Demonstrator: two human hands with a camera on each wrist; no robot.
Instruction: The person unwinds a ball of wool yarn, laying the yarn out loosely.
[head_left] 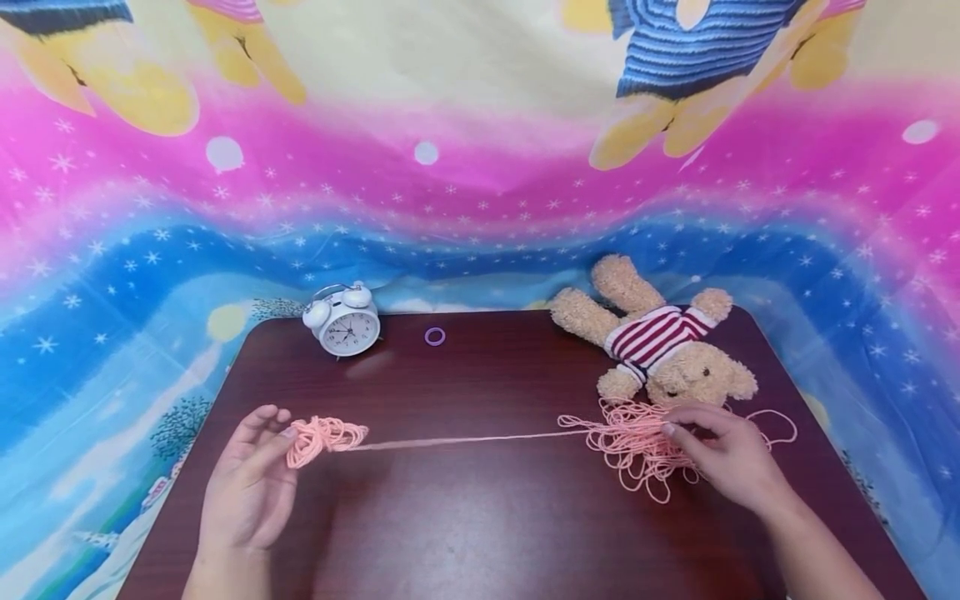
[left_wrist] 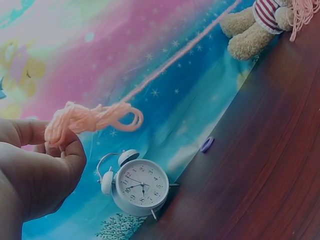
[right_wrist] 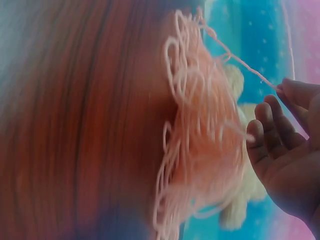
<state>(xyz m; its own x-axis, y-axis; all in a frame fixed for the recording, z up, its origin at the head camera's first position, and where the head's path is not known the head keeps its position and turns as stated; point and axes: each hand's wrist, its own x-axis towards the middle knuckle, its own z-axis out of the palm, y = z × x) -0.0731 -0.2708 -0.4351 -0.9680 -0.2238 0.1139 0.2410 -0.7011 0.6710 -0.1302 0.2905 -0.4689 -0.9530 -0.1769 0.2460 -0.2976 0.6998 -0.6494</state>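
Note:
On the left of the head view, my left hand [head_left: 251, 483] pinches a small wound bundle of peach-pink yarn [head_left: 326, 437] between thumb and fingers. A strand [head_left: 480, 438] runs taut from that bundle across to a loose, tangled heap of the same yarn [head_left: 637, 446] on the right. Over this heap is my right hand [head_left: 731, 458]. The right wrist view shows its thumb and index finger pinching a strand [right_wrist: 250, 69], with the other fingers loosely bent. In the left wrist view, the bundle [left_wrist: 90, 120] ends in a loop past the fingertips.
A white twin-bell alarm clock [head_left: 349, 331] stands at the back left of the dark wooden table [head_left: 465, 525], with a purple ring [head_left: 435, 336] to its right. Behind the yarn heap lies a teddy bear [head_left: 660, 337] in a striped top. A patterned cloth [head_left: 480, 200] surrounds the table.

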